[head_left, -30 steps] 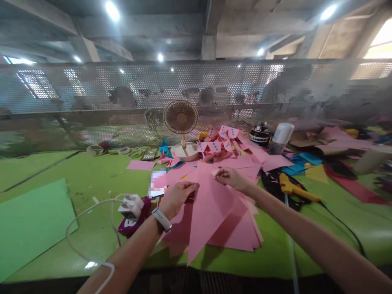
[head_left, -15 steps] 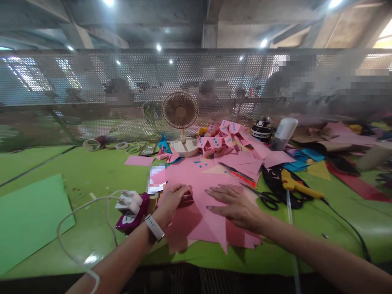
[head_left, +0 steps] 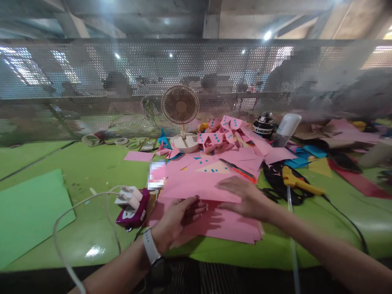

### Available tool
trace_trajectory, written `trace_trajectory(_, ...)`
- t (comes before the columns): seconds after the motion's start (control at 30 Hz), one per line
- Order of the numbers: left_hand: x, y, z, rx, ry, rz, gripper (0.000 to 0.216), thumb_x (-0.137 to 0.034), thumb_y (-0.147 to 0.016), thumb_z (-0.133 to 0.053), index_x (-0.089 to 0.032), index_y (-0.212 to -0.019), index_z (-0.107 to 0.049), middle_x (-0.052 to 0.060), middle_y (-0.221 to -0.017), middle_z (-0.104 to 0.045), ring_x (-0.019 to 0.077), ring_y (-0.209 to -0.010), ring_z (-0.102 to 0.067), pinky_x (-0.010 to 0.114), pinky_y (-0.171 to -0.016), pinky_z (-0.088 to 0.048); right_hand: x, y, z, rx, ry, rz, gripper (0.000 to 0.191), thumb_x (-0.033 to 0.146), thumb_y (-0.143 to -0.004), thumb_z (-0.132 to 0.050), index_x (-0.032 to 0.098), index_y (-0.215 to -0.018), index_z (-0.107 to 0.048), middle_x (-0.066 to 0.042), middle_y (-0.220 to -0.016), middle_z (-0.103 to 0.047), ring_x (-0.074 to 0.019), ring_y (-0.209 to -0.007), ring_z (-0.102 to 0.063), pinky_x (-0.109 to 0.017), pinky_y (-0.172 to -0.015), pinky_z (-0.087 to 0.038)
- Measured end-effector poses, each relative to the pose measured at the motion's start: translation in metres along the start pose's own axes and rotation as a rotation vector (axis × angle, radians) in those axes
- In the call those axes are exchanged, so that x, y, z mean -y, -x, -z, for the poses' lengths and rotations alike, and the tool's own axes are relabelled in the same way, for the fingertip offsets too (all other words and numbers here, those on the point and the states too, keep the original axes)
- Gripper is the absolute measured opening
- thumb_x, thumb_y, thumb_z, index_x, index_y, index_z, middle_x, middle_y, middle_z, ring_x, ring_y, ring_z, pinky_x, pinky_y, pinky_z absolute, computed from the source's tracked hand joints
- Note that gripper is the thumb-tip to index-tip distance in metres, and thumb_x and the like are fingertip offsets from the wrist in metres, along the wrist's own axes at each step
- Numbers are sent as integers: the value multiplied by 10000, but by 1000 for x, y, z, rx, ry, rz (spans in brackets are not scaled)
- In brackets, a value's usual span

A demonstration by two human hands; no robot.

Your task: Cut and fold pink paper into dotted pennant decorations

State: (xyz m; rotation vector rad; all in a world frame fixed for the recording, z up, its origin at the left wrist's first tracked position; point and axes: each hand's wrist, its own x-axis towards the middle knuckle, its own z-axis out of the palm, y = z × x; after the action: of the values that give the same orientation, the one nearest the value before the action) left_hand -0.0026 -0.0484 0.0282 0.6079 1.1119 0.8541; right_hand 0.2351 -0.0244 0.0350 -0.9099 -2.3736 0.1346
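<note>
A pink paper sheet [head_left: 192,184] is in front of the desk fan [head_left: 180,105]. At its near edge, the left hand [head_left: 180,216] has a half-open, curled grip; I cannot tell if it touches. The right hand [head_left: 246,198], more rightward from the fan, spreads its grip open over the sheet.

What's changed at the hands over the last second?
The upper pink sheet has turned: a long edge now faces the person where a point hung before. The right hand moved nearer the person, its pinch opened into spread fingers; the left hand opened its fingers by that edge. The fan and yellow glue gun stayed put.
</note>
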Motion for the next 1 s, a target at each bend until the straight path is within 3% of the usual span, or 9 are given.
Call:
trace_trajectory(0.13, 6, 6, 0, 26, -34, 24, 176, -303, -830, -613, -130, -810, -633, 76, -816, -712, 121, -685, -662, 207, -633, -514, 19, 5, -30, 149, 147, 69, 131, 182, -873, -528, 168, -948, -635, -74, -892, -651, -192, -865, -569, -334, -774, -461)
trace_trajectory(0.23, 6, 19, 3, 172, -327, -25, 317, -440, -835, -569, -135, -773, -628, 68, -719, -685, 124, -570, -616, 220, -514, -465, 15, 10, -39, 176, 145, 69, 148, 135, -885, -494, 165, -860, -637, -55, -820, -632, -172, -810, -553, -304, -731, -441)
trace_trajectory(0.3, 4, 25, 5, 219, -629, -310, 297, -443, -810, -602, -149, -783, -636, 47, -690, -655, 133, -590, -597, 242, -545, -460, 12, 13, -39, 165, 114, 52, 149, 158, -887, -504, 170, -837, -643, -52, -829, -626, -172, -818, -546, -299, -728, -433)
trace_trajectory(0.37, 1, 22, 6, 178, -927, -706, 226, -396, -791, -642, -185, -868, -673, 50, -841, -638, 156, -773, -591, 278, -693, -467, 10, 14, -39, 147, 63, 6, 138, 173, -881, -520, 177, -834, -650, -49, -841, -622, -172, -830, -542, -293, -729, -430)
trace_trajectory(0.4, 0, 19, 6, 162, -1036, -830, 215, -380, -784, -653, -207, -910, -679, 50, -901, -620, 165, -833, -579, 294, -742, -460, 10, 14, -39, 140, 35, -28, 128, 177, -876, -530, 179, -838, -652, -47, -841, -620, -171, -838, -541, -289, -733, -431)
trace_trajectory(0.47, 0, 8, 7, 166, -1186, -926, 205, -345, -790, -654, -229, -958, -672, 41, -927, -597, 167, -858, -565, 305, -771, -454, 10, 13, -40, 131, -30, -101, 102, 195, -861, -560, 185, -828, -657, -42, -831, -616, -169, -847, -542, -282, -735, -432)
trace_trajectory(0.67, 3, -12, 9, 204, -1270, -876, 149, -259, -866, -542, -215, -939, -664, 42, -906, -626, 182, -887, -569, 311, -806, -447, 7, 7, -38, 142, -208, -258, 74, 254, -804, -646, 194, -762, -656, -12, -765, -601, -150, -787, -545, -268, -710, -419)
trace_trajectory(0.87, -1, -12, 6, 93, -1332, -787, 213, -360, -873, -517, -200, -847, -656, 54, -872, -632, 203, -848, -570, 309, -752, -425, 8, 3, -34, 186, -194, -378, 142, 314, -825, -610, 190, -771, -654, -20, -762, -611, -155, -771, -548, -265, -685, -394)
trace_trajectory(1.0, -5, -13, 4, 10, -1498, -790, 341, -465, -883, -470, -183, -774, -629, 57, -816, -621, 201, -781, -562, 311, -710, -390, 7, 0, -35, 227, -134, -415, 214, 372, -825, -598, 179, -756, -659, -34, -751, -618, -159, -732, -544, -267, -655, -379)
